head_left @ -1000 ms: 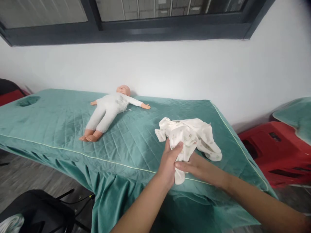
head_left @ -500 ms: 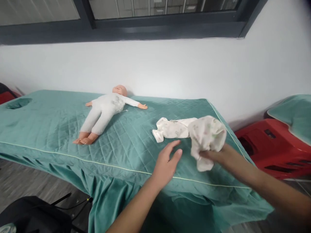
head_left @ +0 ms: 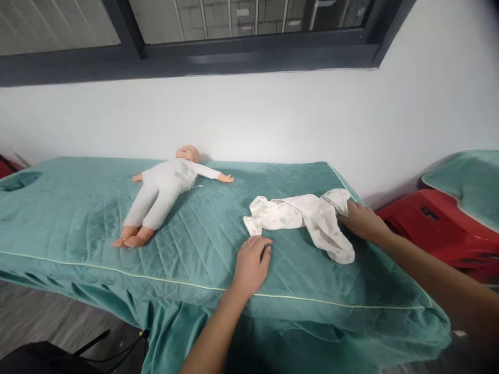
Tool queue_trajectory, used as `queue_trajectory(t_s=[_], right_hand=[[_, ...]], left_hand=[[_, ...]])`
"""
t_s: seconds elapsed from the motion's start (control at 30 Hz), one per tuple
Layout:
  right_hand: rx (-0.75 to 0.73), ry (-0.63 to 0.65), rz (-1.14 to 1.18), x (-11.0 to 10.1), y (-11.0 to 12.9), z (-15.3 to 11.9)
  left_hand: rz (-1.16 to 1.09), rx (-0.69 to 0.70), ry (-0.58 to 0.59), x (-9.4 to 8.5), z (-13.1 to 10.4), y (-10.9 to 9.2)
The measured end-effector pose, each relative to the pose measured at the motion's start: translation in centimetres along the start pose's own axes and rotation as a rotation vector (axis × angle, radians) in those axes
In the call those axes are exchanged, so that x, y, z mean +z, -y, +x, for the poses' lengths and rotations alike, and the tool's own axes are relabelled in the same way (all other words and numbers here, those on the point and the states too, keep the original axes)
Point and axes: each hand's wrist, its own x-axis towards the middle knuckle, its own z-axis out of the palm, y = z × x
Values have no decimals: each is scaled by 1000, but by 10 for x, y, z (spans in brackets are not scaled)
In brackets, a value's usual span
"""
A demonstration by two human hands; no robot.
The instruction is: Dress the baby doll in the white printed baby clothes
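A white baby romper point(head_left: 286, 213) with a small print lies stretched across the green quilted bed cover. My right hand point(head_left: 362, 221) is closed on the end of one trouser leg at its right side. The other leg point(head_left: 330, 236) slants down toward the front of the bed. Just below the romper's left end, my left hand point(head_left: 250, 264) rests on the cover, fingers slightly bent and holding nothing. Whether its fingertips touch the cloth, I cannot tell. To the left, a baby doll point(head_left: 161, 189) in a white body lies on its back, arms spread, head toward the wall.
The bed point(head_left: 210, 249) has a piped front edge and a face hole point(head_left: 19, 181) at its left. Red plastic stools point(head_left: 432, 228) stand beyond the right end. A black item point(head_left: 47, 358) with cords is on the floor at lower left. Behind are a white wall and window.
My right hand has gone down and right, laying the bunched part of the romper out on the bed. My left hand has moved left and lowered onto the cover.
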Motion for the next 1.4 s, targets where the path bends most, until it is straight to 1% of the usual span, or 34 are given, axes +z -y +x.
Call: queue_trajectory(t_s=[0.03, 0.1, 0.17, 0.23, 0.33, 0.43, 0.5, 0.57, 0.67, 0.73, 0.8, 0.83, 0.9, 1.0, 1.07, 1.13, 1.17, 1.27, 1.33, 1.4], right_hand=[[32, -15, -37, 6, 4, -3], [40, -17, -64, 8, 10, -9], [16, -6, -50, 1, 13, -15], [23, -21, -36, -9, 12, -18], [54, -90, -77, -22, 11, -20], [29, -152, -117, -29, 16, -21], [-30, -180, -115, -30, 26, -22], [-122, -213, -61, -26, 41, -22], [-235, -269, 23, -9, 68, -19], [-326, -245, -15, 5, 86, -14], [-384, -188, -113, 18, 97, -8], [-379, -166, -164, 22, 100, -5], [-315, -124, -232, 26, 101, 3], [-234, -41, -234, 20, 96, 13], [-187, -26, -124, 9, 95, 17], [-150, -45, 114, -8, 100, 17], [-140, -64, 261, -17, 105, 16], [-169, -88, 653, -45, 127, 6], [-218, -51, 829, -63, 143, -3], [-283, 17, 945, -80, 159, -13]], left_hand=[[-17, -3, -2, -1, -1, 0], [-40, -7, -6, -2, -2, 1], [-51, -7, -15, -2, -3, 3], [-57, -5, -25, -2, -3, 4], [-57, -8, -29, -1, -3, 5], [-64, -15, -28, -1, -3, 5], [-68, -16, -29, -1, -4, 4], [-63, -17, -29, 0, -4, 4], [-48, -16, -33, 0, -5, 4], [-45, -12, -36, 1, -6, 4], [-46, -13, -41, 1, -6, 4], [-48, -15, -43, 1, -7, 4], [-55, -22, -51, 1, -7, 5], [-65, -31, -75, 2, -6, 5], [-84, -57, -92, 3, -5, 4], [-164, -130, -107, 3, -5, -3], [-242, -180, -116, 4, -6, -9], [-604, -338, -110, 3, -7, -34], [-888, -398, -72, 1, -4, -53], [-1163, -440, -23, -3, 5, -71]])
